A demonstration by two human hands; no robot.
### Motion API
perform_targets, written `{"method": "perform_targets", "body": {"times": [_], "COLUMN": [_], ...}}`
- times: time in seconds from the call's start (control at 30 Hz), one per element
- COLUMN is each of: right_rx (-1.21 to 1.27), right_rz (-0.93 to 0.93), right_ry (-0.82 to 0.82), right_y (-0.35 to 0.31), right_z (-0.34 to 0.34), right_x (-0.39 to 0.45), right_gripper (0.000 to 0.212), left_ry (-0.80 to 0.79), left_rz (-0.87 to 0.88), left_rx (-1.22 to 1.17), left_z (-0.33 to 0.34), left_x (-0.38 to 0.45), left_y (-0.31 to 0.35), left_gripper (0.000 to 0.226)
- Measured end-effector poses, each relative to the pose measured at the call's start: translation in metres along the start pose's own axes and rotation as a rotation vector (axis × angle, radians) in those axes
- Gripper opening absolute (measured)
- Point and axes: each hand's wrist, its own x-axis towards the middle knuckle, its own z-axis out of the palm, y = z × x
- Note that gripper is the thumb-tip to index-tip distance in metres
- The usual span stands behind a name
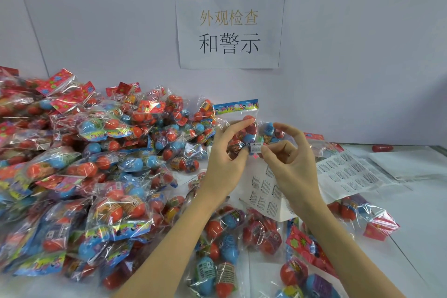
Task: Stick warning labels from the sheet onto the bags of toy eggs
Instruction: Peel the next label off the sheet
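My left hand [226, 152] grips a clear bag of red and blue toy eggs [246, 126] with a blue header card, held upright above the table. My right hand [287, 157] pinches a small white warning label [256, 147] between thumb and forefinger, right at the front of the bag. Under my hands lies a label sheet [263, 191] on a white block. A second label sheet [346, 174] lies to the right.
A large heap of bagged eggs [84, 164] fills the left half of the table. More bags [242, 249] lie in front of me and at the right [362, 213]. A paper sign [229, 26] hangs on the back wall. One loose red egg [382, 148] lies far right.
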Motion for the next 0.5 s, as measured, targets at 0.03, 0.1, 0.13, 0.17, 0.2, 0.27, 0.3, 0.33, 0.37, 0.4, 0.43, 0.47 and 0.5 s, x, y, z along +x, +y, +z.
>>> {"method": "perform_targets", "body": {"times": [0.03, 0.1, 0.13, 0.17, 0.2, 0.27, 0.3, 0.33, 0.37, 0.4, 0.43, 0.47, 0.5], "right_rx": [-0.029, -0.077, -0.093, -0.108, -0.122, -0.138, -0.142, -0.142, -0.138, -0.132, -0.128, -0.127, -0.121], "right_rz": [-0.022, -0.062, -0.079, -0.095, -0.111, -0.133, -0.137, -0.14, -0.142, -0.143, -0.146, -0.146, -0.139], "right_ry": [0.005, 0.014, 0.017, 0.02, 0.025, 0.031, 0.03, 0.031, 0.036, 0.049, 0.067, 0.082, 0.09], "right_y": [0.0, 0.0, 0.0, 0.0, -0.001, -0.001, -0.002, -0.002, -0.002, -0.002, -0.002, -0.003, -0.003], "right_z": [0.0, 0.001, 0.002, 0.003, 0.004, 0.005, 0.006, 0.007, 0.008, 0.008, 0.006, 0.004, 0.002], "right_x": [0.0, -0.001, -0.002, -0.003, -0.003, -0.004, -0.005, -0.006, -0.007, -0.006, -0.005, -0.003, -0.001], "right_gripper": [0.044, 0.046, 0.046, 0.046, 0.047, 0.048, 0.048, 0.047, 0.047, 0.046, 0.047, 0.047, 0.048], "left_ry": [0.004, 0.006, 0.011, 0.016, 0.021, 0.03, 0.032, 0.037, 0.049, 0.071, 0.096, 0.119, 0.135], "left_rz": [0.029, 0.064, 0.072, 0.075, 0.079, 0.102, 0.126, 0.151, 0.17, 0.172, 0.154, 0.121, 0.086], "left_rx": [0.041, 0.093, 0.108, 0.116, 0.119, 0.129, 0.15, 0.184, 0.225, 0.259, 0.278, 0.283, 0.273], "left_z": [0.001, 0.001, 0.002, 0.002, 0.002, 0.004, 0.005, 0.006, 0.007, 0.007, 0.004, 0.0, -0.005], "left_x": [-0.001, -0.002, -0.003, -0.004, -0.004, -0.005, -0.005, -0.006, -0.007, -0.008, -0.006, -0.004, -0.002], "left_y": [0.001, 0.003, 0.004, 0.005, 0.006, 0.008, 0.009, 0.009, 0.008, 0.006, 0.004, 0.003, 0.003], "left_gripper": [0.058, 0.056, 0.056, 0.055, 0.054, 0.052, 0.052, 0.053, 0.055, 0.057, 0.059, 0.059, 0.058]}}
